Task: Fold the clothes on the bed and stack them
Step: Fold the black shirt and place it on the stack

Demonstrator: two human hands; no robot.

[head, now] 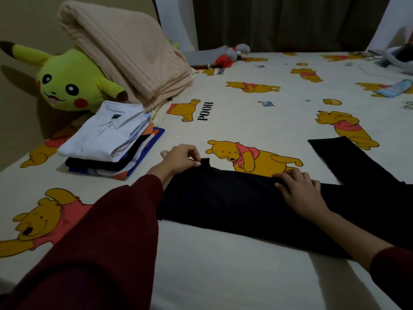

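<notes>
Head view: I am midway through folding the trousers (223, 198), which lie flat on the bed (223, 276) in front of me, one leg (348, 157) angled away to the right. My left hand (181, 158) pinches the far left corner of the dark cloth between thumb and curled fingers. My right hand (299, 191) lies on the far edge, fingers bent at the tips and pressing; whether they grip a fold I cannot tell. Both forearms reach forward, low over the sheet. Next, I judge, the splayed leg must be brought over the other, edges matched, before the piece joins the stack (107, 142) to the left, well apart.
</notes>
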